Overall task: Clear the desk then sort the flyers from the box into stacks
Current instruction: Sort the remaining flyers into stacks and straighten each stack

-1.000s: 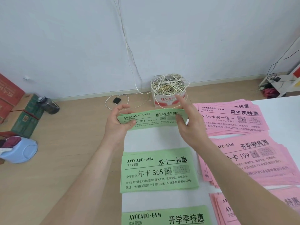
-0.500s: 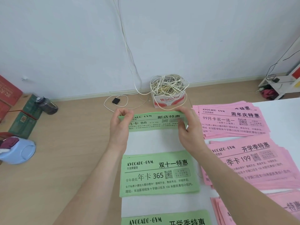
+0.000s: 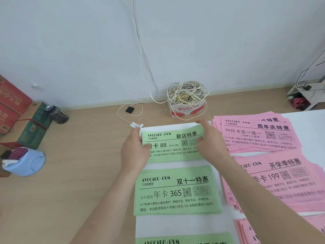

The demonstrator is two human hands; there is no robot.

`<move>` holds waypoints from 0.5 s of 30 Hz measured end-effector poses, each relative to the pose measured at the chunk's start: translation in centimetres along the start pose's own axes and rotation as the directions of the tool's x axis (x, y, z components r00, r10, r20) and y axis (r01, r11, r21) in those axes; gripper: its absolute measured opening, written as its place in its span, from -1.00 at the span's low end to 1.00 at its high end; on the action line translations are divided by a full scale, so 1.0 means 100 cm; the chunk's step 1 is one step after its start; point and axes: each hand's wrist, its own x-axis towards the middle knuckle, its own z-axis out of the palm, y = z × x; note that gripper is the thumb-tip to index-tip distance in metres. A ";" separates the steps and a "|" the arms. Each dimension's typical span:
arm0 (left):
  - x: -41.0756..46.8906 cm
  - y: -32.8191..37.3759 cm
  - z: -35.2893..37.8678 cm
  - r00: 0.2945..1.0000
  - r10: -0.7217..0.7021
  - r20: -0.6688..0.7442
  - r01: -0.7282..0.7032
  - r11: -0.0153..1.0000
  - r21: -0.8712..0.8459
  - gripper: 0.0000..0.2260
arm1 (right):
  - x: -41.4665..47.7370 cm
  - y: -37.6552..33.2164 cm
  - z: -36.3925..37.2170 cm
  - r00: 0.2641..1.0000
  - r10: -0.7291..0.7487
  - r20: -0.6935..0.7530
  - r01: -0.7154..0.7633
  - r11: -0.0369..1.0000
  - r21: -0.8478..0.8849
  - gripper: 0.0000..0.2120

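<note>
**Green flyer held at both short ends, at the far slot of the green column**

The green flyer (image 3: 173, 145) headed 新店特惠 is pinched at its two short ends — left hand (image 3: 134, 152) on the left end, right hand (image 3: 210, 147) on the right end. Both hands are closed on the paper: thumbs on the printed face, fingers presumably underneath, though these are hidden. Nothing else is held.

Long axis runs left–right, parallel to the far edge of the white desk (image 3: 175, 226). The sheet sits at the far left corner of the desk, flat or nearly so; whether it is fully down cannot be told.

Key relation: the flyer lies directly beyond the 双十一特惠 green stack (image 3: 177, 191), with a strip of bare desk between them, and just left of the far pink stack (image 3: 258, 134), which the right hand is near. A third green stack (image 3: 184, 240) shows at the near edge.

Judged next: release only — both hands are equally placed, so the ends can be let go together once the sheet is square to the column. Risk: the far edge is close to the desk edge.
</note>
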 end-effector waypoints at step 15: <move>0.000 -0.004 -0.008 0.940 0.082 0.330 -0.149 0.972 0.182 -0.15 | 0.007 -0.005 0.009 0.999 0.014 -0.039 -0.014 1.000 -0.014 -0.45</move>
